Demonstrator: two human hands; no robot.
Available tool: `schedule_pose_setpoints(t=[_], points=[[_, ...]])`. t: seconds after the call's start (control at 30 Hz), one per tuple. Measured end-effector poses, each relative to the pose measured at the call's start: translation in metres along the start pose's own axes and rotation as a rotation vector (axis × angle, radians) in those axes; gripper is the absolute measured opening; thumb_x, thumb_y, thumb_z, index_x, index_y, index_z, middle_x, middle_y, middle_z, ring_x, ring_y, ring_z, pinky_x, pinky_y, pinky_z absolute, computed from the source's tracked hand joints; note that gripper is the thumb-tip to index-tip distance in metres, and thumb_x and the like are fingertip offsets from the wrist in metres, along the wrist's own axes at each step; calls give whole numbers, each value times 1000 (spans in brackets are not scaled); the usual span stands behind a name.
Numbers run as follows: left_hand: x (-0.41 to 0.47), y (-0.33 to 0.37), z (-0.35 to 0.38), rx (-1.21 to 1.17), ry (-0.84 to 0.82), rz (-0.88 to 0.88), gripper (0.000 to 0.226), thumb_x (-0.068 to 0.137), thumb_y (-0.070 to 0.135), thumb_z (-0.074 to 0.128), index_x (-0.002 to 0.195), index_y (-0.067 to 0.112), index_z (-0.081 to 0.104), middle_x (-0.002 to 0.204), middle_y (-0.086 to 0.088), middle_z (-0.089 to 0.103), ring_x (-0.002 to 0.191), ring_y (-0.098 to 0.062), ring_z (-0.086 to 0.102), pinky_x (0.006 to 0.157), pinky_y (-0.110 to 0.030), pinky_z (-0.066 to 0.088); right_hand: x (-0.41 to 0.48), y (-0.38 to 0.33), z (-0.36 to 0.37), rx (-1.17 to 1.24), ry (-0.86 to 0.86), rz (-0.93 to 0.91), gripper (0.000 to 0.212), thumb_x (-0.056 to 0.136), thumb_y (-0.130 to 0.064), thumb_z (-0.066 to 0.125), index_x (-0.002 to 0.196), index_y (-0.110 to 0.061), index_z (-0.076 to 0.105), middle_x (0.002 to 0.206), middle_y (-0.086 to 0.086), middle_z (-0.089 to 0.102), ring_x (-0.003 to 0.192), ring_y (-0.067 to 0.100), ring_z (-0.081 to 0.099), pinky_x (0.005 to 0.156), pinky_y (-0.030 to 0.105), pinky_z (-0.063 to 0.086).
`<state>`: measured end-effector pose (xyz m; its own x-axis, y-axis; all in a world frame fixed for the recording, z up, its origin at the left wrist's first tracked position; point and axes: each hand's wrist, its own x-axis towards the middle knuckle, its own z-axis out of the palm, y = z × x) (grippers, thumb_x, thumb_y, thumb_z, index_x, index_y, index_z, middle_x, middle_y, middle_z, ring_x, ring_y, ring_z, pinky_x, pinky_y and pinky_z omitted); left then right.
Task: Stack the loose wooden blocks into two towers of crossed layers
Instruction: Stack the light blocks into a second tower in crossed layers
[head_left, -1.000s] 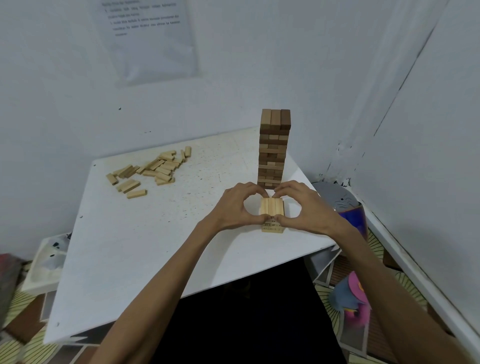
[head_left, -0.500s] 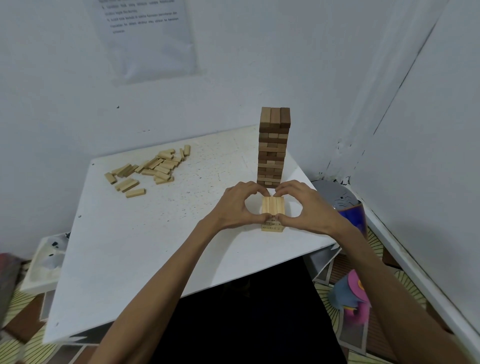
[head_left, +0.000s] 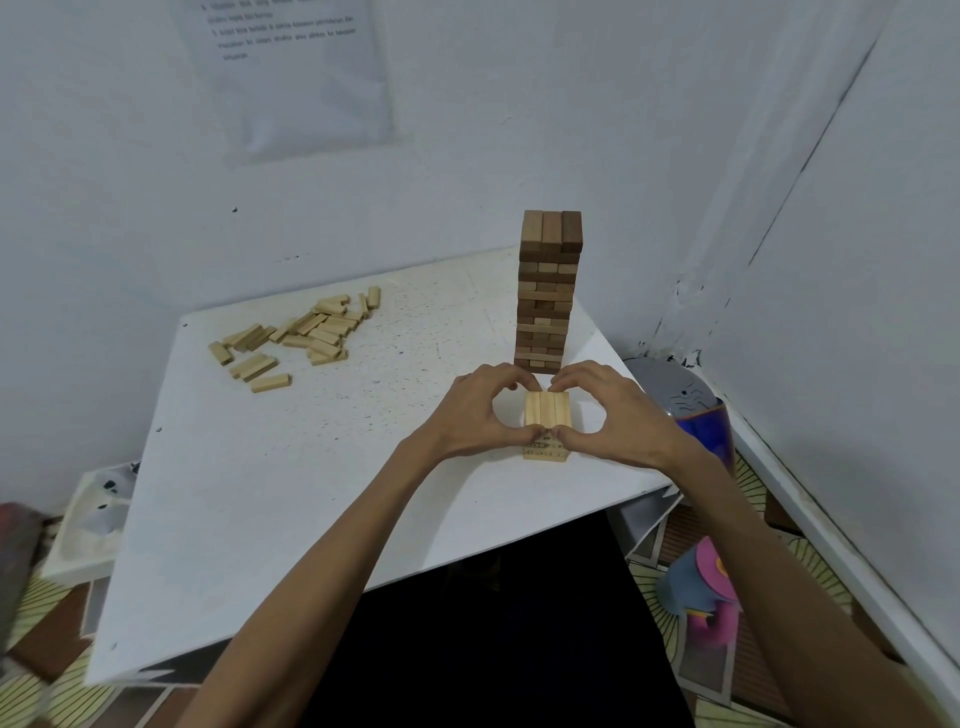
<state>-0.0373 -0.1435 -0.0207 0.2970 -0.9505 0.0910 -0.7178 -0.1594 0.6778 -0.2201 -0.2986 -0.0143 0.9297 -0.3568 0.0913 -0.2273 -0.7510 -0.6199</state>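
Note:
A tall tower of dark and light wooden blocks (head_left: 546, 291) stands at the far right of the white table (head_left: 291, 493). In front of it sits a short stack of pale blocks (head_left: 547, 422), a few layers high, its top layer three blocks side by side. My left hand (head_left: 475, 415) and my right hand (head_left: 610, 415) curl around this short stack from both sides, fingertips at its far edge and thumbs pinching its near edge. A pile of loose pale blocks (head_left: 301, 338) lies at the table's far left.
The table stands in a corner of white walls, with a paper sheet (head_left: 291, 73) taped above. A blue and grey container (head_left: 685, 410) stands beside the table's right edge. A white tray (head_left: 88, 519) lies on the floor at left, and coloured items (head_left: 701, 587) at right.

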Motion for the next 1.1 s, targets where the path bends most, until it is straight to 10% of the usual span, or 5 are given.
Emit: schedule_pose_setpoints(t=[0.47, 1.1], points=[[-11, 0, -7, -48, -60, -13, 79, 73, 57, 79, 142, 32, 51, 129, 20, 57, 119, 0, 51, 106, -38, 44, -8, -1, -5, 1, -33, 17, 63, 85, -48, 71, 141, -34, 47, 140, -19, 49, 128, 5, 44, 110, 44, 40], [-10, -3, -7, -70, -18, 11, 53, 77, 51, 77, 126, 33, 63, 124, 17, 63, 116, -4, 54, 102, -41, 45, -4, 7, 0, -17, -49, 16, 56, 83, -55, 69, 133, -37, 52, 138, -18, 51, 128, 4, 43, 109, 38, 38]])
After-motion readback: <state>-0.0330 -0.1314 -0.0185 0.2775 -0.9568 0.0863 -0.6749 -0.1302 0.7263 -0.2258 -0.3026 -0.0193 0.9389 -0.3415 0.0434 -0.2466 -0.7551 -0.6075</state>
